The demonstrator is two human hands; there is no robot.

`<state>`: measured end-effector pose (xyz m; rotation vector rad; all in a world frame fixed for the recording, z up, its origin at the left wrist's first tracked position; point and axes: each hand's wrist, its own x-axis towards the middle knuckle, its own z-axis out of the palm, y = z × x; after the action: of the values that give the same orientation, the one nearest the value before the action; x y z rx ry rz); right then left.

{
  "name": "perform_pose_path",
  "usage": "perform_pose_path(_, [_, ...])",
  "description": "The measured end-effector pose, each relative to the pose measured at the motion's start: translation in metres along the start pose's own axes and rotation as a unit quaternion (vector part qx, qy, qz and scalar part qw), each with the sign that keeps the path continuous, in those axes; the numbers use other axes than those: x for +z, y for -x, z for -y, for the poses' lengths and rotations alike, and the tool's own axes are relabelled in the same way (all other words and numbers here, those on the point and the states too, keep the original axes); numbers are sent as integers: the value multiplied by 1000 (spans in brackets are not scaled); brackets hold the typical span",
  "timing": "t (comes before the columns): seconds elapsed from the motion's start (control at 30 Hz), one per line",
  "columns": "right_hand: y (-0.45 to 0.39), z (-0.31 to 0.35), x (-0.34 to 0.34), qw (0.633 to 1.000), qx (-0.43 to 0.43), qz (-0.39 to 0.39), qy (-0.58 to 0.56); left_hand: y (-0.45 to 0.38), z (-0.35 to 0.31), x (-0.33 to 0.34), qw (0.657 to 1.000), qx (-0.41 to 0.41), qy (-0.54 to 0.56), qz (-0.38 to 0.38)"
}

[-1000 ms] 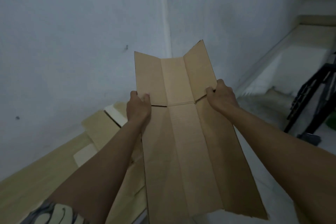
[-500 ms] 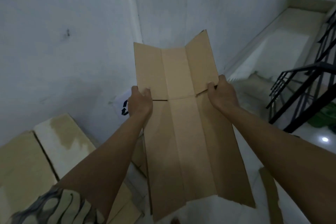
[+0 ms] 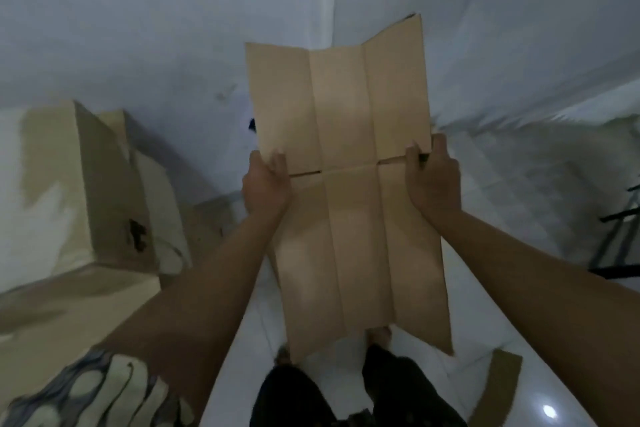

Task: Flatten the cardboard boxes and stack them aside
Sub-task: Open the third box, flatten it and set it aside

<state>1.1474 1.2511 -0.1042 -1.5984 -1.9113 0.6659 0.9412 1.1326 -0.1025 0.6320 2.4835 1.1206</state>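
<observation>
White walls [image 3: 156, 28] meet in a corner behind. Fingers of the left hand [image 3: 266, 184] and right hand [image 3: 433, 180] clamp opposite edges of the flattened cardboard box [image 3: 346, 191], held up over the floor [image 3: 502, 305]; 2 boxes [image 3: 86, 184] stand left.

A flattened cardboard box [image 3: 349, 191] is held out in the air above the white floor [image 3: 485, 333], left hand [image 3: 265, 184] and right hand [image 3: 433, 180] each closing a grip on a side edge at the flap crease. Assembled cardboard boxes [image 3: 86, 191] stand left, against the wall [image 3: 138, 28]. A cardboard scrap [image 3: 500, 385] lies on the floor at lower right.
</observation>
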Motion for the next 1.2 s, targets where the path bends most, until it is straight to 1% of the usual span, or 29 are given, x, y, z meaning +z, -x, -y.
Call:
perform_pose_path(0.07, [-7,-23,33,1000,-10,25,3,-5,26,22,999,-27,-4,-28])
perform_pose_path(0.2, [-12,-65,99,997,-20,75,4,-19,96,69,992,-117,16,-37])
perform_pose_path(0.33, [-13,-118,171,991,-31,128,0,-36,159,119,987,-155,20,-47])
perform_pose_path(0.4, [-14,-149,213,987,-30,155,-4,-45,193,147,979,-191,0,-76])
perform_pose_path(0.43, [-13,-165,234,985,-29,168,-4,-48,213,161,976,-202,-2,-79])
perform_pose_path(0.63, [-12,-250,369,974,-3,225,-15,-95,355,246,968,-231,-11,-94])
perform_pose_path(0.73, [-18,-286,438,969,11,245,-13,-122,414,286,971,-216,-13,-105])
perform_pose_path(0.83, [-23,-317,501,967,3,253,-18,-142,467,320,973,-197,-7,-121])
perform_pose_path(1.0, [-25,-356,580,963,-10,267,-30,-169,536,363,972,-192,1,-136])
perform_pose_path(1.1, [-30,-376,612,962,-4,272,-32,-186,563,383,972,-186,-25,-139])
perform_pose_path(1.2, [-39,-391,634,967,-11,255,-26,-199,585,401,970,-191,-39,-147])
